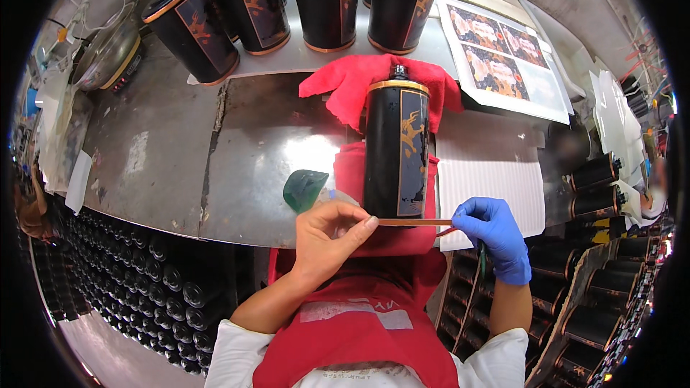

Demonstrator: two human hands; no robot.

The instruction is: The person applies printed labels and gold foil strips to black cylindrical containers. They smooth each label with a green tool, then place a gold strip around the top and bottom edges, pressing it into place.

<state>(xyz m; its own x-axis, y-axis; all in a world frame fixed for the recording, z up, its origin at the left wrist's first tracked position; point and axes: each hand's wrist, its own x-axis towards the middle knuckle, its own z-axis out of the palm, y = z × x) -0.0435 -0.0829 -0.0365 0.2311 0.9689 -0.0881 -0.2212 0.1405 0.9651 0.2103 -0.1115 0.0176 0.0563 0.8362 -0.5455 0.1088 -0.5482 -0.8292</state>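
Note:
A black bottle [383,154] with a gold band and a gold-patterned panel lies on red cloth [348,172], its neck pointing away from me. Across its near end runs a thin copper-coloured strip [413,222], stretched level between both hands. My bare left hand [325,233] pinches the strip's left end between thumb and finger. At the other end, my right hand [496,233], in a blue glove, grips it with closed fingers. Something narrow and dark green hangs beneath the right hand; I cannot make out what it is. A translucent green curved piece [303,188] rests beside my left hand.
Several similar black bottles [327,7] stand along the back. At right lie a printed picture sheet [528,75] and a white ribbed sheet [492,187]. A round metal pan-like device [108,61] sits far left. Dark bottles fill racks below the metal table [158,151] on both sides.

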